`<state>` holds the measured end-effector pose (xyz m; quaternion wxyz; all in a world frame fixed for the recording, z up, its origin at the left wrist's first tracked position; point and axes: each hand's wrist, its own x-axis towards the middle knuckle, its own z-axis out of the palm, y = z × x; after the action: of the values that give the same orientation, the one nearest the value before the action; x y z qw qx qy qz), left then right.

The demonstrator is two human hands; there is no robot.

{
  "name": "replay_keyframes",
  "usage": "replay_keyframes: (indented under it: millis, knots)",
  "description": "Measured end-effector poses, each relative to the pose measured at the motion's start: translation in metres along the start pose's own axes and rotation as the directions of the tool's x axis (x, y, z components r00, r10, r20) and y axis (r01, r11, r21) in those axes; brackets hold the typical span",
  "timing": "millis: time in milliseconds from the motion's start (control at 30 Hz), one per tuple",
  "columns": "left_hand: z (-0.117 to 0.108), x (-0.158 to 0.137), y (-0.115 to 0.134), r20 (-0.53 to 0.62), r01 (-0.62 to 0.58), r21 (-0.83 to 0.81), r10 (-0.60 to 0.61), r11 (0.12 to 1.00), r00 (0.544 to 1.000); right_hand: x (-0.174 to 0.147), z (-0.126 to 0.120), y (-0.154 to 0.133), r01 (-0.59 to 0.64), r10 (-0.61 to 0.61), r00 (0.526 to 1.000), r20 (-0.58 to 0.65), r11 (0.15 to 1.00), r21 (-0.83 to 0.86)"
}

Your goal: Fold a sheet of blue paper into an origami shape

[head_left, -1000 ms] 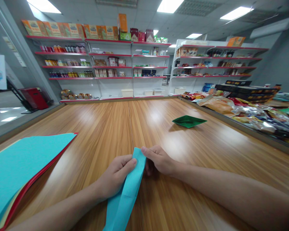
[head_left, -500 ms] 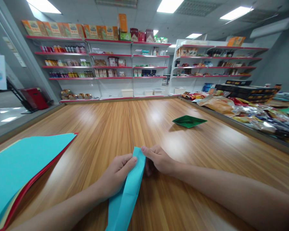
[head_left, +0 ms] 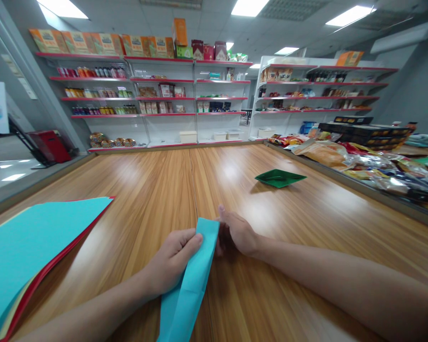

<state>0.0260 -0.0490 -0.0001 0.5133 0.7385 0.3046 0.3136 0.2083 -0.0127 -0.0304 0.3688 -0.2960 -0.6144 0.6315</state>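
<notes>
A folded strip of light blue paper (head_left: 196, 280) slants up from the bottom edge of the view, creased along its length. Near its top end, my left hand (head_left: 176, 254) pinches its left edge, with the thumb on top. My right hand (head_left: 238, 232) is at the strip's upper right corner, thumb raised and away from the paper. Its other fingers are partly hidden behind the paper's edge, so whether they touch it is unclear. Farther off to the right, a folded green paper boat shape (head_left: 280, 178) rests on the table.
On the left of the wooden table (head_left: 146, 185) lies a stack of coloured paper sheets (head_left: 46, 237), light blue on top, with red and pale yellow below. Packaged snacks (head_left: 328, 154) and black boxes (head_left: 364, 135) lie beyond the table's right edge. Stocked shelves (head_left: 164, 97) stand behind.
My right thumb has lifted off the paper's top right corner, and that hand has shifted slightly right. The paper's top end looks wider. My left hand keeps its hold.
</notes>
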Motion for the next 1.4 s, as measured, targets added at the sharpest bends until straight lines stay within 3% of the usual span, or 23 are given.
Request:
replay_keyframes:
  millis: [200,400,600,800,1400]
  knots:
    - [0.0001,0.0003,0.0002,0.017,-0.059,-0.012,0.059,0.998,0.998,-0.0025,0.0019,-0.0028,0.029,-0.027,0.999,0.026,0.996,-0.087]
    - [0.0012,0.0013,-0.0051,-0.045,-0.041,0.065,0.044,0.997,0.998,-0.0038,0.0018,-0.0023,0.046,-0.055,0.998,-0.041,0.981,-0.186]
    - [0.0017,0.0012,-0.0044,-0.033,-0.066,0.068,0.068,0.996,0.997,-0.0029,0.0020,-0.0016,0.029,-0.027,1.000,0.017,0.991,-0.132]
    - [0.0028,-0.0009,-0.0051,-0.055,-0.034,0.059,0.038,0.998,0.998,-0.0066,0.0047,-0.0041,0.020,-0.005,0.997,0.082,0.981,-0.193]
    - [0.0020,0.0015,-0.0037,-0.085,-0.040,0.151,0.054,0.988,0.995,-0.0022,-0.0020,-0.0008,0.026,-0.023,0.997,0.072,0.998,-0.050]
